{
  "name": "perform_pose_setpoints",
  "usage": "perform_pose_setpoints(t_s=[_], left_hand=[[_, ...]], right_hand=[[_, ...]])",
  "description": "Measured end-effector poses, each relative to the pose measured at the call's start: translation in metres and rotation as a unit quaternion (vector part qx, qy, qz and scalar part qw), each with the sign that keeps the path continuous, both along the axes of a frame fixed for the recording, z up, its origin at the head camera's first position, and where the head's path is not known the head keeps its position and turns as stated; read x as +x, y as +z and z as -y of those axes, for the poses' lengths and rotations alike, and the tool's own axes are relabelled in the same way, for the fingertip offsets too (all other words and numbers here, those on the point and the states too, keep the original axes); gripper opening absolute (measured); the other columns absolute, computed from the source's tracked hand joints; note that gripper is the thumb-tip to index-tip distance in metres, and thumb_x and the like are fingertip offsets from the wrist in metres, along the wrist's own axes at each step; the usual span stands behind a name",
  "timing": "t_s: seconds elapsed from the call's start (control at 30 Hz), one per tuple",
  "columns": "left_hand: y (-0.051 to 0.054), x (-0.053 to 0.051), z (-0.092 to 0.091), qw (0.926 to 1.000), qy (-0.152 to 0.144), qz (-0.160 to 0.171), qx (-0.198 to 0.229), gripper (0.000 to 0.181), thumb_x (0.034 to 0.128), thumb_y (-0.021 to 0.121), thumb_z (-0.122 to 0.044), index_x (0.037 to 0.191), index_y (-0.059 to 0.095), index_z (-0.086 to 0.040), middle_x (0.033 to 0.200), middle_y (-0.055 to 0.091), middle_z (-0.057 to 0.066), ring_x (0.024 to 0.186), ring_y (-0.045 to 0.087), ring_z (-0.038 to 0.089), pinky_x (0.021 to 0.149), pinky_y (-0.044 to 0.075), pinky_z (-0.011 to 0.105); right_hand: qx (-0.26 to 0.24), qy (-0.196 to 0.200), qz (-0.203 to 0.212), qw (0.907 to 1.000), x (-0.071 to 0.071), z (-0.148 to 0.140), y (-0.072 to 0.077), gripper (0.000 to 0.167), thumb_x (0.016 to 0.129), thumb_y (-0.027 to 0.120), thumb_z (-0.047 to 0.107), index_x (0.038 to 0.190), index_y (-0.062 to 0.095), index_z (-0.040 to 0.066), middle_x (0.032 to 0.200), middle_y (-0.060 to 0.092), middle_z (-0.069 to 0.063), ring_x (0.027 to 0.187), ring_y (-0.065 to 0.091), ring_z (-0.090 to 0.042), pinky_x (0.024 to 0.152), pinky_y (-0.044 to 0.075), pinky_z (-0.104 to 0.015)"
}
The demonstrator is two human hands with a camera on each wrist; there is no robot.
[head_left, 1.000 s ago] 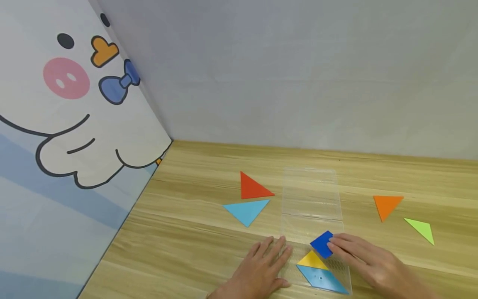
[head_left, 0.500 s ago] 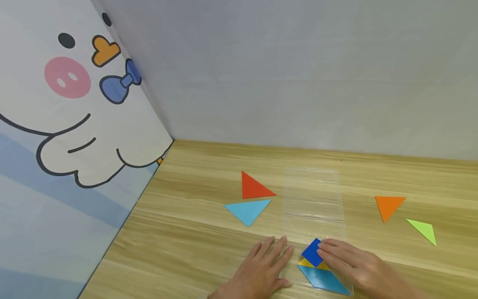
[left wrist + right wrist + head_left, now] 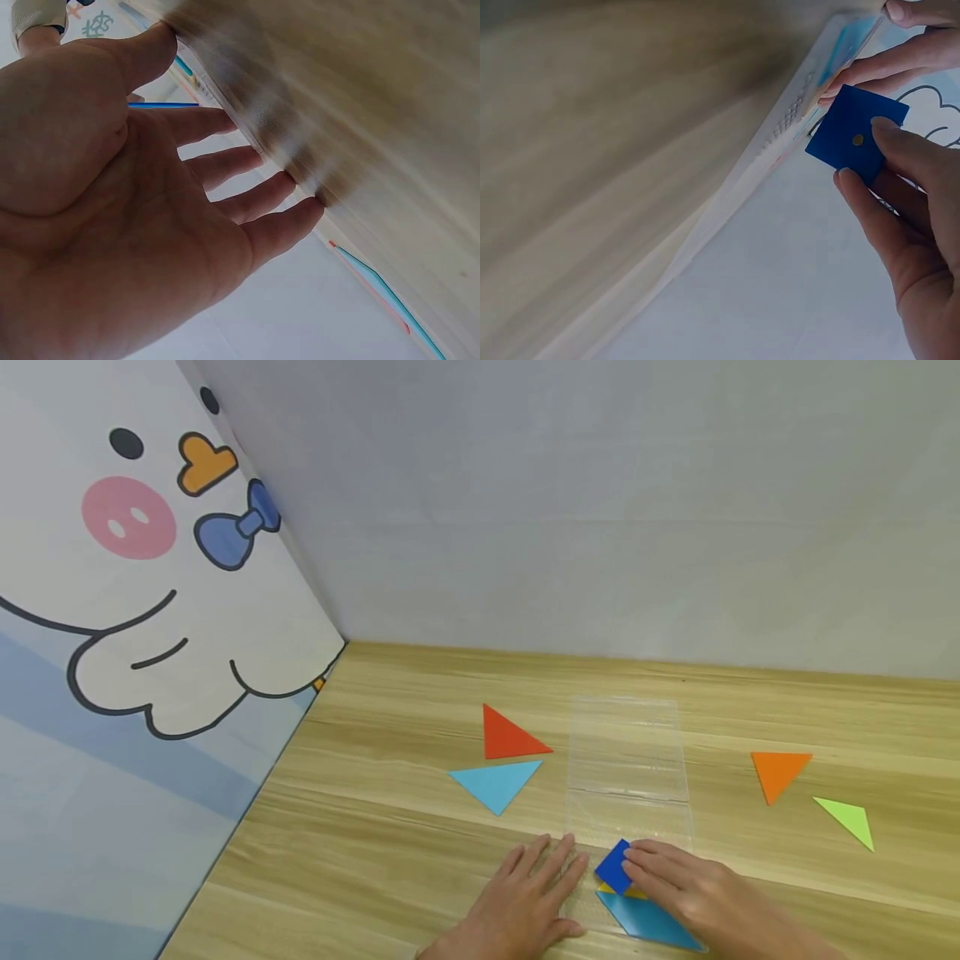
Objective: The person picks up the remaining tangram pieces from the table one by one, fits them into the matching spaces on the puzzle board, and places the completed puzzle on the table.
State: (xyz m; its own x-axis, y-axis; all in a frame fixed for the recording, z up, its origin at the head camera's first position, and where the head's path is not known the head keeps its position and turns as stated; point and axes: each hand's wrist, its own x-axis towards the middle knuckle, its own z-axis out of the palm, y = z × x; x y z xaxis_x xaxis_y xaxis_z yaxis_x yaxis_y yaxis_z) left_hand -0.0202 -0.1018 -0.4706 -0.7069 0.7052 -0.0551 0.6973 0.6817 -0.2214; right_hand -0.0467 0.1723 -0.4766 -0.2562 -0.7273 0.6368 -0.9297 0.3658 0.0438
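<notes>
My right hand [image 3: 697, 893] pinches a dark blue square tangram piece [image 3: 612, 869] between thumb and fingers. In the right wrist view the square [image 3: 845, 124] is tilted, and a small round gold dot shows on its face. It hangs over a yellow piece [image 3: 604, 888], hiding most of it. Just below lies a light blue parallelogram [image 3: 647, 920] in the near half of a clear plastic case [image 3: 628, 747]. My left hand [image 3: 525, 897] rests with spread, straight fingers at the case's left edge; in the left wrist view its fingertips [image 3: 289, 184] touch down there.
Left of the case lie a red triangle [image 3: 510, 737] and a light blue triangle [image 3: 497, 783]. To its right are an orange triangle [image 3: 778, 773] and a lime green triangle [image 3: 851, 820]. A pale wall [image 3: 600, 510] stands behind the wooden table [image 3: 360, 827].
My right hand has carried the blue square left and slightly nearer, from beside the yellow piece to over it. My left hand has stayed in place.
</notes>
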Motion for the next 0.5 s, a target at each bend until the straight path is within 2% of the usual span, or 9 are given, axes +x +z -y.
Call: perform_pose_setpoints(t_s=[0.1,0.3,0.37,0.47,0.5], left_hand=[[0.0009,0.0003,0.001,1.0,-0.002,-0.001,-0.005,0.067,0.1049,0.042,-0.059,0.157,0.043,-0.018,0.16,0.042,0.003,0.141,0.046,0.022,0.108,0.046,0.035],[0.0034,0.0003,0.0032,0.9994,-0.01,-0.025,-0.021,0.065,0.1058,0.042,-0.056,0.157,0.043,-0.016,0.161,0.042,0.0,0.141,0.045,0.019,0.11,0.043,0.031],[0.0037,0.0005,0.0035,0.9991,-0.011,-0.034,-0.022,0.067,0.1051,0.043,-0.057,0.156,0.044,-0.014,0.16,0.042,-0.001,0.141,0.045,0.018,0.11,0.042,0.03],[0.0036,0.0001,0.003,0.999,-0.008,-0.041,-0.017,0.068,0.104,0.044,-0.058,0.155,0.046,-0.013,0.16,0.042,0.002,0.14,0.045,0.017,0.11,0.041,0.029],[0.0036,0.0001,0.0026,0.999,-0.007,-0.041,-0.017,0.068,0.1039,0.044,-0.058,0.155,0.046,-0.013,0.16,0.042,0.003,0.14,0.045,0.017,0.11,0.041,0.029]], right_hand=[[0.007,-0.001,-0.003,1.0,-0.0006,0.0029,-0.0017,0.074,0.099,0.048,0.067,0.11,0.071,-0.002,0.113,0.072,-0.014,0.1,0.071,-0.03,0.092,0.055,-0.024],[0.023,-0.006,-0.01,0.9997,-0.0009,0.0086,-0.002,0.053,0.113,0.036,0.038,0.108,0.073,0.0,0.112,0.072,-0.011,0.099,0.071,-0.028,0.084,0.058,-0.028],[0.029,-0.008,-0.007,0.9995,-0.001,0.0088,-0.0013,0.053,0.113,0.035,0.036,0.108,0.073,0.0,0.111,0.072,-0.011,0.099,0.071,-0.028,0.083,0.059,-0.029],[0.034,-0.006,0.003,0.9994,-0.0014,0.0088,0.0001,0.053,0.111,0.041,0.042,0.109,0.073,-0.001,0.111,0.073,-0.011,0.099,0.071,-0.028,0.083,0.059,-0.029],[0.033,-0.006,0.003,0.9994,-0.0017,0.0095,0.0003,0.053,0.112,0.038,0.038,0.109,0.073,-0.001,0.111,0.073,-0.012,0.099,0.071,-0.028,0.083,0.059,-0.03]])
